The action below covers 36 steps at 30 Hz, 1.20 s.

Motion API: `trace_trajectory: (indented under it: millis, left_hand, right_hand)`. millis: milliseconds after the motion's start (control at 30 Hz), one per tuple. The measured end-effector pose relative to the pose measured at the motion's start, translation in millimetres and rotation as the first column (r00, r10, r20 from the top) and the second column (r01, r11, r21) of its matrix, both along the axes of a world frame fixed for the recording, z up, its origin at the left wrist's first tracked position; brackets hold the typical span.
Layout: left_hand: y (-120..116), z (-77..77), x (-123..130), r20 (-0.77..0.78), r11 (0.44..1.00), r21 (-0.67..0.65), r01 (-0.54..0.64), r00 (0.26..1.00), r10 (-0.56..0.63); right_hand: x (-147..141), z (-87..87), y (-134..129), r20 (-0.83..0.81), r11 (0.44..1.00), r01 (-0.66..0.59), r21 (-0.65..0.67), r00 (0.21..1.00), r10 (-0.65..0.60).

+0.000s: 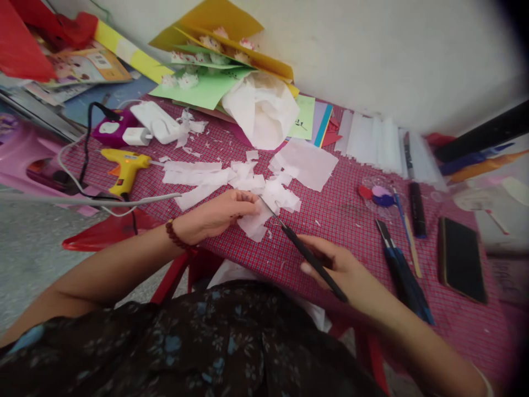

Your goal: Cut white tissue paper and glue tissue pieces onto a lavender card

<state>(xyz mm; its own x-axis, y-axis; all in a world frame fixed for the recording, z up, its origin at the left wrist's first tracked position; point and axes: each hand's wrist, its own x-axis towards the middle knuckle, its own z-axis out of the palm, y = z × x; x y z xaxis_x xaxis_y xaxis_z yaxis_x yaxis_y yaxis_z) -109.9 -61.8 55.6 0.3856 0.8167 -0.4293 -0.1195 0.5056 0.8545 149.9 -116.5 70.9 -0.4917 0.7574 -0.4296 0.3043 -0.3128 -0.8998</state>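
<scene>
My left hand (pixel 227 212), with a brown bead bracelet at the wrist, is closed in a pinch on a small piece of thin white paper (pixel 253 223) above the table's front edge. Closed around a slim black tool with a thin metal tip (pixel 308 251), my right hand (pixel 336 267) points it up and left. The tip meets the paper right at my left fingertips; its exact kind is too small to make out. Cut white strips and squares (pixel 198 173) lie loosely piled just beyond my fingers. A larger white sheet (pixel 314 162) rests behind them.
A yellow glue gun (pixel 126 168) and a purple power adapter (pixel 113 129) with cables sit at left. White crumpled material (pixel 264 107) and folded coloured cards (pixel 206 85) stand at the back. On the right are a phone (pixel 462 259), a blue-handled tool (pixel 403 275) and a black-handled cutter (pixel 417 207).
</scene>
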Motion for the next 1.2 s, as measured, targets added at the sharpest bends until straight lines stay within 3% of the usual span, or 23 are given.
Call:
trace_trajectory:
  millis: [167, 400, 467, 533, 633, 767, 1200]
  left_hand:
    - [-4, -5.9, -12, -0.062, 0.999, 0.000, 0.032, 0.998, -0.032]
    - [-2, -2.4, -11, 0.017, 0.961, 0.051, -0.272, 0.962, 0.271]
    - [-1, 0.5, -9, 0.026, 0.953, 0.051, -0.297, 0.955, 0.296]
    - [-1, 1.4, -7, 0.020, 0.971, 0.043, -0.235, 0.972, 0.234]
    - [-3, 0.5, -7, 0.008, 0.999, 0.015, -0.047, 0.999, 0.047]
    - [-4, 2.0, -11, -0.038, 0.993, -0.003, 0.119, 0.992, -0.119]
    - [6, 7.4, -8, -0.188, 0.989, -0.028, 0.148, 0.970, -0.150]
  right_hand:
    - [2, 3.7, 3, 0.006, 1.000, 0.004, -0.004, 1.000, -0.004]
    - [12, 12.7, 5, 0.063, 0.995, -0.098, 0.031, 0.993, 0.096]
    - [12, 11.1, 5, 0.079, 0.993, -0.113, 0.026, 0.991, 0.111]
    - [11, 8.9, 4, 0.086, 0.993, -0.118, 0.023, 0.990, 0.115]
    - [8, 6.5, 3, 0.080, 0.992, -0.121, 0.030, 0.990, 0.118]
    - [6, 4.8, 4, 0.058, 0.990, -0.132, 0.051, 0.990, 0.129]
    - [4, 3.9, 5, 0.043, 0.996, -0.087, 0.033, 0.995, 0.085]
